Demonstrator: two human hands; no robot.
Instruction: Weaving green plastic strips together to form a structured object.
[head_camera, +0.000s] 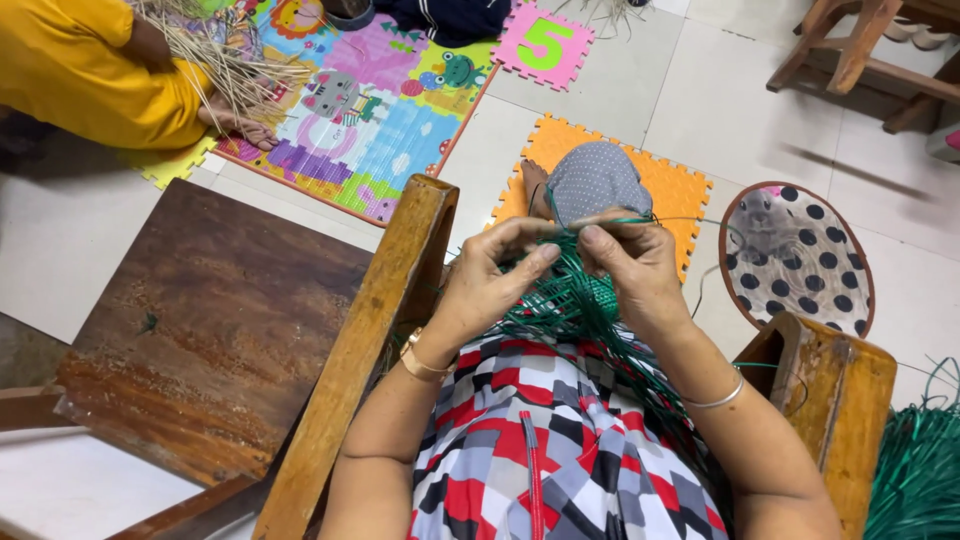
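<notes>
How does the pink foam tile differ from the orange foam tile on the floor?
The pink foam tile is smaller and bears a green numeral; the orange foam tile looks larger and shows no figure where it is visible. The pink tile lies bare at the top, far from the hands; the orange tile lies just beyond the left hand and right hand and is partly hidden. Both have jigsaw edges.

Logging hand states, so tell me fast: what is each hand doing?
Left hand: closed, pinching the green woven strips.
Right hand: closed, pinching the same strips.
</notes>
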